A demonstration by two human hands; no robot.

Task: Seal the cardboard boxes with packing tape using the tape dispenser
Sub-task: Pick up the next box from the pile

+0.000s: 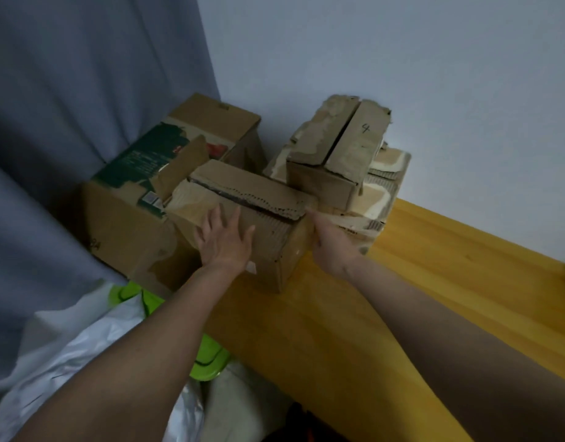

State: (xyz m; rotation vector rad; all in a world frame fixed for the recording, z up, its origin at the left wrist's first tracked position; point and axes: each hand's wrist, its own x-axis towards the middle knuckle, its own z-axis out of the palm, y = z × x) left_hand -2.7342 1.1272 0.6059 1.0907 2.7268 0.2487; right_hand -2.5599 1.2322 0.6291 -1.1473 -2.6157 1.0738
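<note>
We find the small torn brown cardboard box (243,215) at the centre of the yellow wooden tabletop (434,298). At its ten o'clock sits the large green-printed cardboard carton (141,186). At two o'clock the small brown box marked 4 (338,148) rests on the wide peeled cardboard box (383,186). At seven o'clock lies the white plastic bag (83,346).

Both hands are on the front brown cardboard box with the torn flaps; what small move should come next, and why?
Probably draw the front brown cardboard box toward the near edge of the yellow wooden table. The left hand lies flat on its top, the right hand is at its side, the flaps gape along a ragged seam, and no tape dispenser is in view.
</note>
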